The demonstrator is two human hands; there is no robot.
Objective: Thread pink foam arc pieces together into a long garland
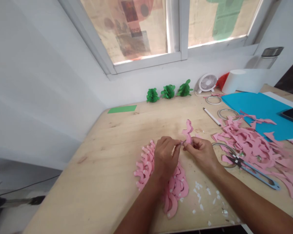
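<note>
Between my two hands is a wavy pink paper cutout (188, 128), its upper part sticking up past the fingers. My right hand (201, 151) is closed on its lower end in a pinch. The thumb and forefinger of my left hand (166, 156) pinch at the same end, where the fingertips of both hands nearly meet; what exactly lies between the left fingertips is too small to make out. Beneath and beside my left hand lie rows of curved pink paper pieces (177, 185) with small white bits on their ends. My left wrist hides part of them.
Small white scraps (199, 191) litter the table's front. Blue-handled scissors (258, 175), tape rolls (228, 113) and pink paper offcuts (251, 143) lie at right, near blue sheets (249, 100) and a white pen (212, 117). Green paper figures (168, 91) and a small fan (207, 83) stand along the wall.
</note>
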